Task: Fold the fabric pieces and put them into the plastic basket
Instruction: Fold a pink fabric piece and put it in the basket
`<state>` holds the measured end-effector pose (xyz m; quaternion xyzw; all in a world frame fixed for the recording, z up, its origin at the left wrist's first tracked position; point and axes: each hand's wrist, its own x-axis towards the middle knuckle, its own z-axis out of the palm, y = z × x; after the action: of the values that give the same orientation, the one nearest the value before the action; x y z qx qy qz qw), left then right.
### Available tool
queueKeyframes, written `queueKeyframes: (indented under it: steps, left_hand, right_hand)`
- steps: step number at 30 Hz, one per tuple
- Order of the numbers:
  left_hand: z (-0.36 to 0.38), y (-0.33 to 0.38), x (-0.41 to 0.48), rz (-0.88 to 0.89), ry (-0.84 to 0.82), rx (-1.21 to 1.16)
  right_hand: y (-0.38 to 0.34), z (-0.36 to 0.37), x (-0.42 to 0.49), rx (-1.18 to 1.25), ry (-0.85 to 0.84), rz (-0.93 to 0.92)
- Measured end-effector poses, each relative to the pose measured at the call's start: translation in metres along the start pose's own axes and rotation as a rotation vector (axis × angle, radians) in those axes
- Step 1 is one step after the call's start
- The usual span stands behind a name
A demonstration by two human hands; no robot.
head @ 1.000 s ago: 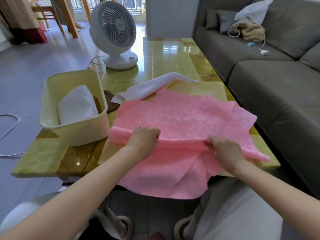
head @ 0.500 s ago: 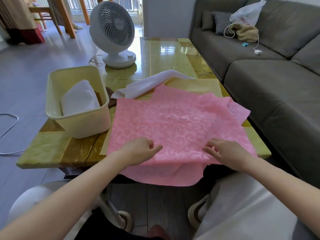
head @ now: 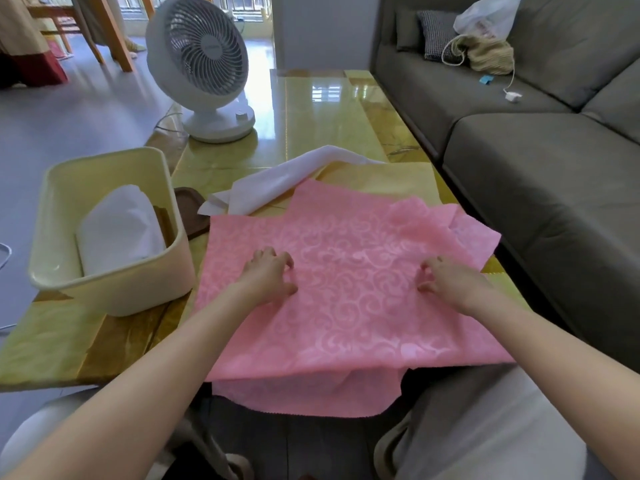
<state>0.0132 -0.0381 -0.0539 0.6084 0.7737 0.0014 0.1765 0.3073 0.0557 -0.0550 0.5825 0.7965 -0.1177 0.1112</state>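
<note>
Pink fabric [head: 346,306], thin with a swirl pattern, lies spread on the glossy yellow-green table [head: 311,116], with a second pink layer beneath it hanging over the near edge. Left hand [head: 268,275] and right hand [head: 450,280] both rest on top of it mid-sheet, well apart, fingers bent with tips on the cloth; can't tell whether they pinch it. Cream plastic basket [head: 121,292], rounded rectangle, sits just left of the pink sheet and holds one folded white fabric piece [head: 117,226]; a loose white fabric [head: 277,188] and a flat yellow fabric [head: 381,181] lie behind the pink one.
</note>
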Motion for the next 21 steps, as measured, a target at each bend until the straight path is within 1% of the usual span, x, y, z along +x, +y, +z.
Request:
queueKeyframes:
  steps: [5, 7, 8, 11, 13, 17, 21]
  left_hand:
    - [0.001, -0.007, 0.009, 0.017, 0.036, -0.036]
    - [0.001, -0.01, 0.01, 0.007, 0.063, -0.029]
    - [-0.002, -0.011, 0.011, -0.002, 0.089, -0.03]
    - [-0.017, -0.014, 0.018, -0.041, 0.184, -0.048]
    - [-0.03, -0.017, 0.026, -0.068, 0.235, -0.034]
    - [-0.046, -0.02, 0.049, -0.135, 0.311, 0.016]
    - [-0.046, -0.019, 0.073, -0.159, 0.327, 0.047]
  right_hand:
    - [0.005, -0.004, 0.008, -0.091, -0.016, 0.013]
    - [0.003, -0.009, 0.01, -0.086, -0.02, 0.013]
    - [0.001, -0.013, 0.011, -0.071, 0.01, 0.016]
    - [-0.009, -0.03, 0.02, 0.003, 0.182, 0.026]
    - [-0.017, -0.041, 0.03, 0.031, 0.266, 0.019]
    - [-0.037, -0.053, 0.058, 0.067, 0.308, 0.006]
    - [-0.053, -0.052, 0.086, 0.083, 0.337, 0.003]
